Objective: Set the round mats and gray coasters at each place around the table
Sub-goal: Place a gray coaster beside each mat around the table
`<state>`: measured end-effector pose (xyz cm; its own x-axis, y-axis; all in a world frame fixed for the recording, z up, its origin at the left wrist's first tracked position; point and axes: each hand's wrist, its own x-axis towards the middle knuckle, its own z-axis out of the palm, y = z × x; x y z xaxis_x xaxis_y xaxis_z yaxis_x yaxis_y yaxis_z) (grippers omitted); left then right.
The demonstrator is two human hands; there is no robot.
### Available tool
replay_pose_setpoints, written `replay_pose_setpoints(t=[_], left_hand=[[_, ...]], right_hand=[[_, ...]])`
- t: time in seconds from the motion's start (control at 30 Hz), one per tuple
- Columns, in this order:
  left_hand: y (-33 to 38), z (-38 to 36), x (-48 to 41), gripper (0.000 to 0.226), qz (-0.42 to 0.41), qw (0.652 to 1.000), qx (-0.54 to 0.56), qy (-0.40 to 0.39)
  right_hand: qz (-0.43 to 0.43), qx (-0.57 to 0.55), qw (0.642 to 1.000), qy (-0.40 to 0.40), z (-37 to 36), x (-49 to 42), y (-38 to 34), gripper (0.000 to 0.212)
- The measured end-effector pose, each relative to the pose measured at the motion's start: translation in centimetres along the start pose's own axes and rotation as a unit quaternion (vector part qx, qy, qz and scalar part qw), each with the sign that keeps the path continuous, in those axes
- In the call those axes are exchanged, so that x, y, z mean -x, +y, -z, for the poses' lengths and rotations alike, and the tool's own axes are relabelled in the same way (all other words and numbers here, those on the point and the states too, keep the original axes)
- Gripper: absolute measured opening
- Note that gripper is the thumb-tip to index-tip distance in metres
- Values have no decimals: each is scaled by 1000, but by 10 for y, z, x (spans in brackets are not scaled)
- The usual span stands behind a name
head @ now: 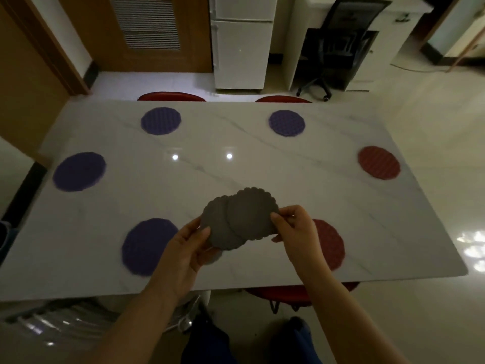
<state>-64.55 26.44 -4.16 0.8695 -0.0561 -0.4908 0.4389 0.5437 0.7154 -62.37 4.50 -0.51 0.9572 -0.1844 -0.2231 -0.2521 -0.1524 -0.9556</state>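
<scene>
Above the near edge of the white marble table (236, 164), my left hand (183, 248) holds a fanned stack of gray scalloped coasters (223, 227). My right hand (296, 229) pinches the top gray coaster (252, 214) at its right rim. Round mats lie around the table: purple ones at the far left (161, 120), far right (286, 123), left end (78, 171) and near left (147, 245). Red mats lie at the right end (378, 162) and near right (330, 245), the latter partly hidden by my right hand.
Red stools stand at the far side (172, 96) (282, 99) and one under the near edge (283, 294). A white fridge (242, 43), a black office chair (338, 48) and a wooden door (147, 30) are beyond the table.
</scene>
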Motion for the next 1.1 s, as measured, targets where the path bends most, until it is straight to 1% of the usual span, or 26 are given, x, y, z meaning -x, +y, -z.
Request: replay_pose_setpoints(t=[0.1,0.23,0.27,0.33,0.43,0.57,0.7,0.8,0.97,1.1], left_hand=[[-29,-47,-7,42,-13,1000,3,9],[-76,-111,-14,41,-25,999,41,19],[-88,-125,-14,42,-26,998,51,19],[-110,-150,-14,43,-22,998,58,15],[-132,-177,-12,46,-15,999,45,18],[-150,-195,-9,46,-12,999,32,35],[-158,-197,-5,44,-7,999,18,41],[-159,-191,-4,46,-6,999,22,48],[-162,-185,-3,44,0,998,27,56],[-159,-182,-2,42,1,998,23,55]], right_hand=[[-33,-25,998,38,67,-14,19,8],[-62,-44,993,87,163,-34,48,6],[-69,-42,992,98,186,-39,55,5],[-88,-18,989,118,227,-50,73,10],[-134,20,983,122,266,-62,105,15],[-188,61,974,111,287,-76,149,20],[-225,77,965,110,288,-84,175,21],[-231,100,962,108,285,-88,182,20],[-232,191,949,99,283,-90,186,22],[-233,232,939,97,282,-87,184,25]])
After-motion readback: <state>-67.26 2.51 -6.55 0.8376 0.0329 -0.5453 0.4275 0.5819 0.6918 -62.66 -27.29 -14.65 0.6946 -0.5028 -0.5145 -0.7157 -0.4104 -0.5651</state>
